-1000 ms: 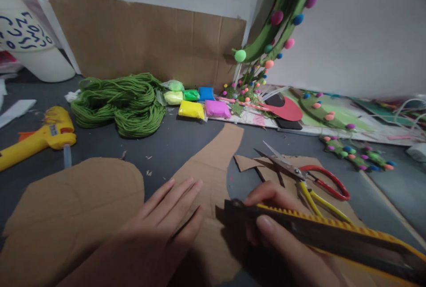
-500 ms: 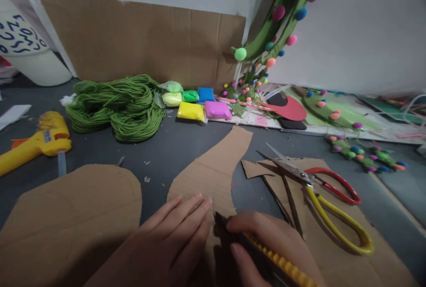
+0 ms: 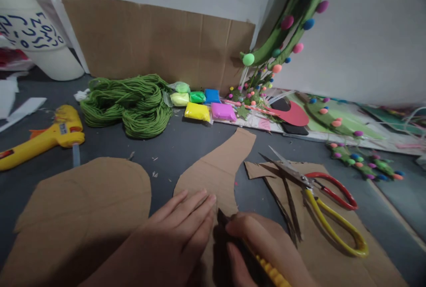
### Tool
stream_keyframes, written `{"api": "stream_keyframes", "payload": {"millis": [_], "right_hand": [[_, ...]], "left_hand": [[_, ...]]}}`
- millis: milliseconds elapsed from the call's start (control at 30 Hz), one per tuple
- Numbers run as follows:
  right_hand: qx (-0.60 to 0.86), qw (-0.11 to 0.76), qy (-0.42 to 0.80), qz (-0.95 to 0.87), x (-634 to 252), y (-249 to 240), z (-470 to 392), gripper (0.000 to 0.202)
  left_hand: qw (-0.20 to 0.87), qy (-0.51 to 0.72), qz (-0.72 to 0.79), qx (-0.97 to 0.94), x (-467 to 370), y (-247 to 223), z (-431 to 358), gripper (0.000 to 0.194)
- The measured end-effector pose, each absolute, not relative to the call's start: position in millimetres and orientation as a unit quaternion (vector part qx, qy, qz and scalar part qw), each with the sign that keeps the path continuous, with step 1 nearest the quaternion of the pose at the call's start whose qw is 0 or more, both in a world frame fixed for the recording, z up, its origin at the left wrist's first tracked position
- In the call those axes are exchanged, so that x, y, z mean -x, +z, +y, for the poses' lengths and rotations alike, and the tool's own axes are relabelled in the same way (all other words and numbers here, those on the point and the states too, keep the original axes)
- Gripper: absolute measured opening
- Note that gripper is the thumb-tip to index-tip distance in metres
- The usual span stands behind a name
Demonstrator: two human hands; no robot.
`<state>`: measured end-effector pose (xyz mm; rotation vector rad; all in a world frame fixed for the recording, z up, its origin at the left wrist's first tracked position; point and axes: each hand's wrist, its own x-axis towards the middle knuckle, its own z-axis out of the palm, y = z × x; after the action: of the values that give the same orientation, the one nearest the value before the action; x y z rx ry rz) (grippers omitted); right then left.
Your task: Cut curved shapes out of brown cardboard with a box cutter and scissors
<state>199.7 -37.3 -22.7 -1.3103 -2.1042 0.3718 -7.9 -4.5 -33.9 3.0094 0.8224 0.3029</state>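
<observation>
The left hand (image 3: 173, 238) lay flat, fingers slightly spread, on the cardboard cutout (image 3: 213, 169), whose narrow end pointed toward the counter's (image 3: 133, 147) far edge; the right hand (image 3: 266, 238) pinched the cutter (image 3: 266, 267).

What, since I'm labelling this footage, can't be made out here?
- Utility knife: head view, handle partly covered by the right hand, then cut off by the bottom edge.
- Curved cardboard: head view, lower part partly covered by the left hand.
- Glue gun: head view, label too small to read.
</observation>
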Motion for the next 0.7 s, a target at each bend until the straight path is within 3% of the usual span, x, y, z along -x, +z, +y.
{"api": "stream_keyframes", "payload": {"millis": [433, 700], "right_hand": [[0.502, 0.312, 0.139, -0.794, -199, -26, -40, 0.017], [0.522, 0.328, 0.123, -0.777, -201, -29, -43, 0.013]], "left_hand": [[0.039, 0.061, 0.306, -0.949, 3, -34, -13, 0.061], [0.017, 0.042, 0.304, -0.952, 5, -47, -16, 0.080]]}}
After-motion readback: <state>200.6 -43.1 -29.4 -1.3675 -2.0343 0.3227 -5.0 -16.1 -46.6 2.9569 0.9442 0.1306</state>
